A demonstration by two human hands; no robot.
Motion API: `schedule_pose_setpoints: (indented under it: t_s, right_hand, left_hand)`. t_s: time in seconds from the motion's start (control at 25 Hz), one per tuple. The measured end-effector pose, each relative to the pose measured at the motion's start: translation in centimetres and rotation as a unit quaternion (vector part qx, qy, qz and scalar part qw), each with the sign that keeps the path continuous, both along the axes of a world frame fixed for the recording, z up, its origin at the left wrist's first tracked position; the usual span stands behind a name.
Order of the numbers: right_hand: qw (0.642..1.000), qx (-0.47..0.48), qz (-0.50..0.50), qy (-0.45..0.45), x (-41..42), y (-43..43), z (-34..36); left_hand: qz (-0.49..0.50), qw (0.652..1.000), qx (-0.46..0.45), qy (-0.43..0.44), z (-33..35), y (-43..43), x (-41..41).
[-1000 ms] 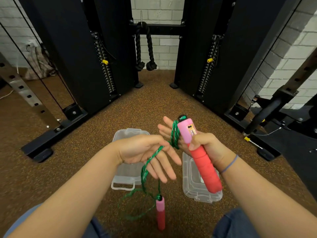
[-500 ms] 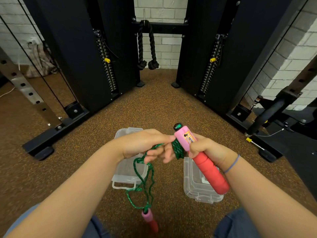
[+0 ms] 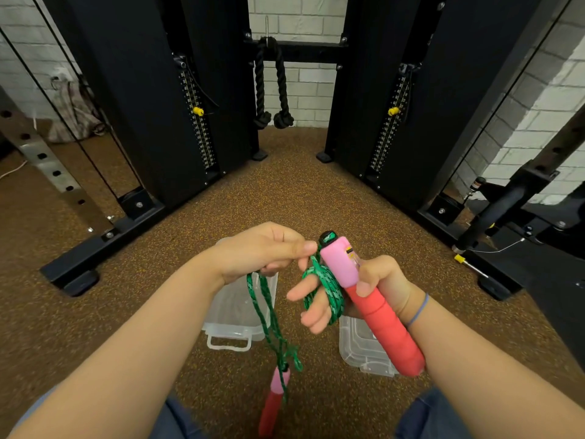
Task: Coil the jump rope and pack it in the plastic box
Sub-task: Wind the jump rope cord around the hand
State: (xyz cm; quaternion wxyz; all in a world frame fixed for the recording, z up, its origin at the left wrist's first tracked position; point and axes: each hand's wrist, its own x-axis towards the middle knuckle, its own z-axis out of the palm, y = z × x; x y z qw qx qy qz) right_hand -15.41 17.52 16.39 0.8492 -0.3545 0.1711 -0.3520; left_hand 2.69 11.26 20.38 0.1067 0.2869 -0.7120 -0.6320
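My right hand (image 3: 373, 283) grips a pink and red jump rope handle (image 3: 376, 308), tilted, with its pink end up. Green rope (image 3: 326, 286) is wound in several turns around that hand's outstretched fingers. My left hand (image 3: 266, 251) pinches the rope just left of the handle's top. From it a strand (image 3: 269, 315) hangs down to the second handle (image 3: 275, 397), which dangles near my knees. On the floor below lie the clear plastic box (image 3: 234, 315) on the left and its lid (image 3: 364, 346) on the right, both partly hidden by my hands.
Black cable machine towers (image 3: 152, 99) stand left and right on the brown rubber floor (image 3: 294, 194), with base feet (image 3: 79, 258) reaching toward me. A black rope attachment (image 3: 272, 87) hangs at the back. A bench and bar (image 3: 506, 207) sit at the right.
My left hand has carried the rope up over the right fingers for another wrap. The loose strand is shorter and the dangling handle hangs higher and swings right.
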Motion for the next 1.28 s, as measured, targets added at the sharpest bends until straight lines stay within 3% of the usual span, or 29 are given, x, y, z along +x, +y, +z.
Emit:
schedule_pose_setpoints:
  t_s: [0.08, 0.2, 0.64, 0.76, 0.96, 1.12, 1.28]
  right_hand:
    - [0.999, 0.019, -0.049, -0.014, 0.1, 0.4, -0.4]
    - [0.991, 0.026, -0.071, -0.11, 0.2, 1.0, 0.6]
    - [0.922, 0.071, -0.327, -0.193, -5.4, -2.0, 2.3]
    - [0.903, 0.027, -0.416, -0.105, -5.9, -1.1, 3.1]
    - [0.936, -0.075, -0.337, -0.077, -4.8, -0.9, 2.2]
    - [0.941, -0.117, -0.315, 0.043, -3.7, -0.5, 1.6]
    - [0.949, -0.146, -0.22, 0.174, -2.4, 0.3, 1.4]
  left_hand:
    - [0.046, 0.999, -0.011, 0.024, -0.5, 0.2, -0.6]
    - [0.081, 0.996, -0.012, 0.044, -1.8, 0.3, -1.4]
    - [-0.058, 0.996, 0.021, -0.06, -3.4, 2.5, -2.0]
    - [-0.075, 0.995, 0.04, -0.055, -3.1, 2.7, -1.7]
    - [-0.082, 0.985, 0.148, -0.024, -1.4, 3.0, -1.3]
    - [-0.132, 0.959, 0.246, 0.041, -0.3, 2.4, -0.1]
    - [-0.15, 0.956, 0.246, 0.054, 0.4, 2.0, 0.6]
